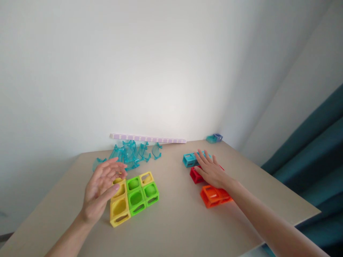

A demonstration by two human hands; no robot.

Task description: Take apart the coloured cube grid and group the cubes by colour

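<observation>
My left hand (100, 189) is open, palm turned inward, fingers apart over the left edge of a joined group of hollow cubes. That group has yellow cubes (119, 207) on the left and at the far right corner, with green cubes (135, 197) between and beside them. On the right, my right hand (210, 169) lies flat with fingers spread over the red cubes (196, 175), partly hiding them. Its fingertips reach a row of blue cubes (189, 160) just behind. Orange cubes (214, 195) lie nearest to me, under my right wrist.
A pile of clear teal curved pieces (130, 153) lies at the back left. Behind it a lilac-and-white strip (150, 138) runs along the wall. A purple cube with a teal piece (214, 138) sits at the far right corner. Teal curtains (316, 160) hang beyond the table's right edge.
</observation>
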